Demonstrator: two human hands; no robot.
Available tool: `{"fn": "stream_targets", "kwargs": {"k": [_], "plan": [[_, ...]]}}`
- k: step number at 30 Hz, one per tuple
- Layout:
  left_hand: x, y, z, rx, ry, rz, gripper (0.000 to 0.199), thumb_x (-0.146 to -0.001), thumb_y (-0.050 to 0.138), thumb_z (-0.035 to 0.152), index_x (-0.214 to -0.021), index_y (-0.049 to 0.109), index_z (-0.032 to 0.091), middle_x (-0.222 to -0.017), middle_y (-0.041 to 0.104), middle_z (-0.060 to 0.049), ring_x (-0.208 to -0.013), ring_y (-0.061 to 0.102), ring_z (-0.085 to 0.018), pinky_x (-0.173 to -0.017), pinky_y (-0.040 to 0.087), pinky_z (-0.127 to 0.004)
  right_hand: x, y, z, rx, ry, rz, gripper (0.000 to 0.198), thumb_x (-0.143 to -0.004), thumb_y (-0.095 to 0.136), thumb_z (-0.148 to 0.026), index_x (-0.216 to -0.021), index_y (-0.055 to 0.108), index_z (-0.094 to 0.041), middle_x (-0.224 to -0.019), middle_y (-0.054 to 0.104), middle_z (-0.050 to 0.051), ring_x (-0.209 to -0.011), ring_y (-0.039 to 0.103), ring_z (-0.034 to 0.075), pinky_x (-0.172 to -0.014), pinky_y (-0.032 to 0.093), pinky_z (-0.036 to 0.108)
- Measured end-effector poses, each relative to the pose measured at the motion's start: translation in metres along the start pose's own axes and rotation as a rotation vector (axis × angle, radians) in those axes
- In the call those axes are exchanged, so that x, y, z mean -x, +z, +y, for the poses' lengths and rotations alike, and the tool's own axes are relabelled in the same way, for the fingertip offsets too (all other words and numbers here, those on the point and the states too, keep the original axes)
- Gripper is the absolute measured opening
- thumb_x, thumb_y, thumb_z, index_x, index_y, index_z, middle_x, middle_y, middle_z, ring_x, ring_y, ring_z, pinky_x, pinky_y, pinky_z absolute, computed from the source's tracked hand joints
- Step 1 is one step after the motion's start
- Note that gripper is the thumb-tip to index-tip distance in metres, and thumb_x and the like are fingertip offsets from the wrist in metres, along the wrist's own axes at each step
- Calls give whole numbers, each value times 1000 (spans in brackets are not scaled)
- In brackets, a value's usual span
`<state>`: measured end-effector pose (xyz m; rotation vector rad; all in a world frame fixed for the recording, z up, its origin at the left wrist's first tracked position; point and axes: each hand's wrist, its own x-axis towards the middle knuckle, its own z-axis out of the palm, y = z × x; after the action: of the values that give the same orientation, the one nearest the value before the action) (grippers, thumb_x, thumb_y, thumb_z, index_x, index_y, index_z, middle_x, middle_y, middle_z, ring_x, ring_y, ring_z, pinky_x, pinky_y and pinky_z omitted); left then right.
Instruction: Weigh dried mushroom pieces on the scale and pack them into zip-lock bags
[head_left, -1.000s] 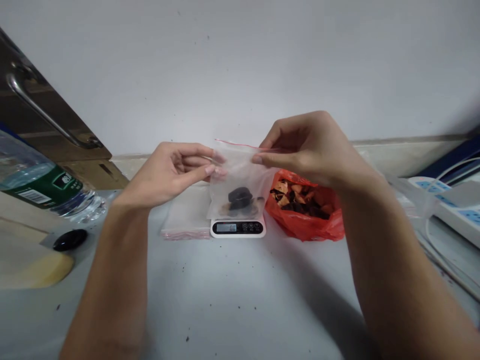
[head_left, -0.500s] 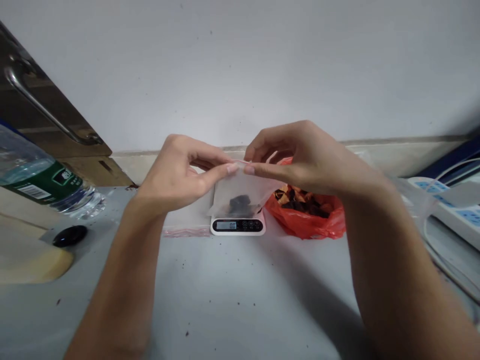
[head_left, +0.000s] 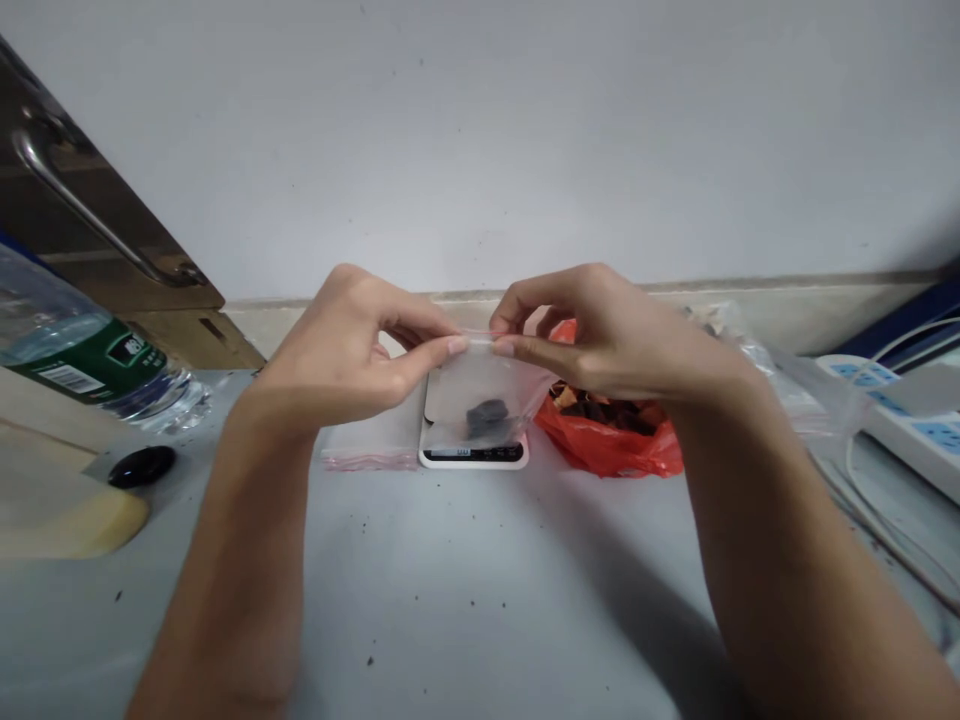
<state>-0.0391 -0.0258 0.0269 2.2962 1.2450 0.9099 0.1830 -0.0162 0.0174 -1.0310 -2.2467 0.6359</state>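
The scale (head_left: pixel 472 462) sat on the table (head_left: pixel 450 570), and the clear zip bag (head_left: pixel 491 385) was held up over it, covering most of its plate and part of its display; whether the bag's bottom touched the scale could not be told. A dark lump (head_left: pixel 487 420) showed through the plastic, low in the bag. The left hand (head_left: pixel 341 350), up and to the left of the scale, had its grip narrowed to a pinch, thumb and fingers closed on the bag's top edge. The right hand (head_left: pixel 611 335), up and to the right of the scale, pinched the same edge just beside the left fingertips, its thumb pressed along the strip. Just left of the scale lay a stack of flat bags (head_left: pixel 371 445); just right of it stood an open red bag (head_left: pixel 615 440) holding brown and dark pieces.
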Motion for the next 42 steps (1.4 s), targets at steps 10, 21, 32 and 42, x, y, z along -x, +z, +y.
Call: {"fn": "stream_targets", "kwargs": {"k": [10, 21, 32, 42], "plan": [[0, -7, -2, -143, 78, 49, 23, -85, 70, 42, -73, 82, 26, -75, 80, 1, -67, 69, -20, -47, 45, -24, 12, -23, 27, 20, -4, 26, 12, -86, 67, -28, -74, 65, -25, -74, 70, 1, -66, 61, 18, -70, 54, 35], [19, -37, -12, -194, 21, 280, 16, -85, 77, 40, -81, 81, 26, -76, 80, 6, -74, 73, -18, -69, 58, -25, 32, -48, 61, 64, 140, 167, 18, -80, 73, -38, -69, 68, -24, -72, 71, 3, -71, 66, 21, -64, 54, 34], [-1, 17, 27, -135, 307, 248, 15, -93, 72, 37, -81, 80, 34, -90, 82, 5, -86, 76, -20, -82, 59, -32, 3, 4, 5, -76, 36, -219, 16, -85, 75, -30, -96, 75, -20, -95, 80, 5, -88, 74, 24, -81, 61, 37], [-8, 66, 59, -123, 373, -70, 23, -101, 57, 27, -95, 79, 25, -98, 81, -1, -89, 74, -21, -82, 58, -32, 106, -73, 52, 197, 133, 612, 44, -100, 53, -33, -142, 66, -26, -135, 74, 8, -123, 70, 30, -106, 55, 53]]}}
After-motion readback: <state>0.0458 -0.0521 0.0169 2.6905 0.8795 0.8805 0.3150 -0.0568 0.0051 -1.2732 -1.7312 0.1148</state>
